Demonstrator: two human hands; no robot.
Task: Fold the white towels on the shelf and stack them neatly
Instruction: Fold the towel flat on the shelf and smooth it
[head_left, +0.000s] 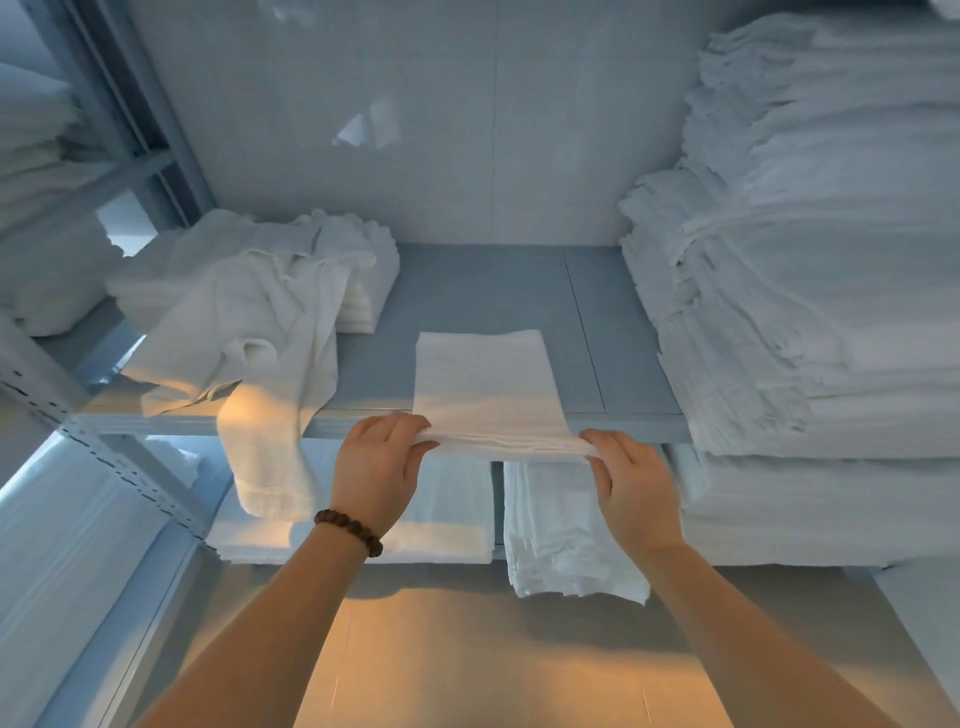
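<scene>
Head view: a folded white towel (485, 384) lies lengthwise on the grey shelf (587, 338), its near end overhanging the front edge. Left hand (376, 467) and right hand (631, 491) each pinch a near corner of that end. Unfolded towels (244, 322) sprawl at the left; a tall folded stack (810, 291) stands at the right. Judged mid-fold, the next move calls for carrying the near end evenly toward the far edge.

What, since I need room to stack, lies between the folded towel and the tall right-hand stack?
Head view: only bare shelf, with a panel seam, separates folded towel from tall stack.
</scene>
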